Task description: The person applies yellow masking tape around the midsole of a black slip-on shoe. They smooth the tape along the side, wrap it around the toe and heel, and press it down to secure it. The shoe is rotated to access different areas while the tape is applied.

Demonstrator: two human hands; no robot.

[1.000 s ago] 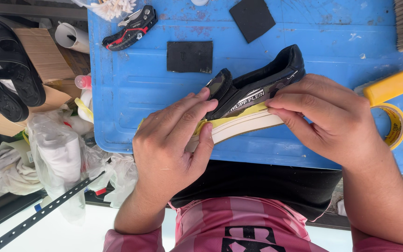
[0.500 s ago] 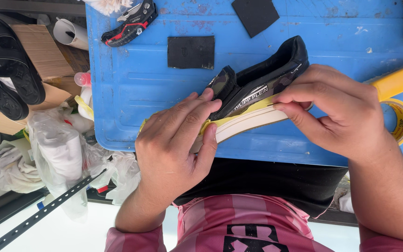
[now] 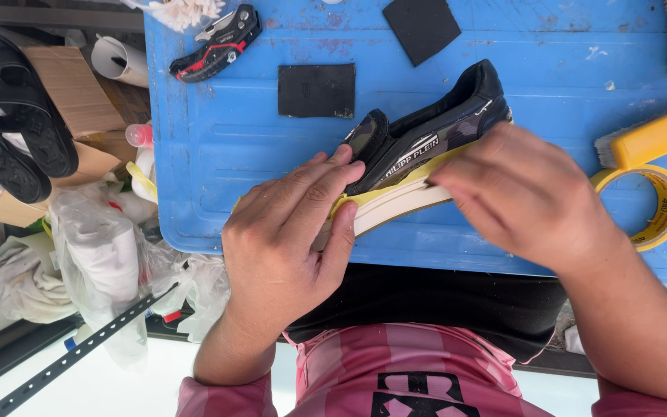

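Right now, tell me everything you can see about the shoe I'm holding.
The shoe is a low slip-on with a dark camouflage upper that looks glossy, a black padded collar and a pale off-white sole. A strip of yellow tape runs along the seam between upper and sole. It lies on its side, tilted, over the blue tray, heel end up and to the right. The left hand clasps the toe end, fingers across the upper; the right hand presses on the taped edge near the middle.

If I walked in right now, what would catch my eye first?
Probably the dark camouflage-patterned shoe with a white sole, lying on its side in the middle of the bright blue plastic tabletop, with yellow tape along its sole edge. The left hand and right hand grip it from either side.
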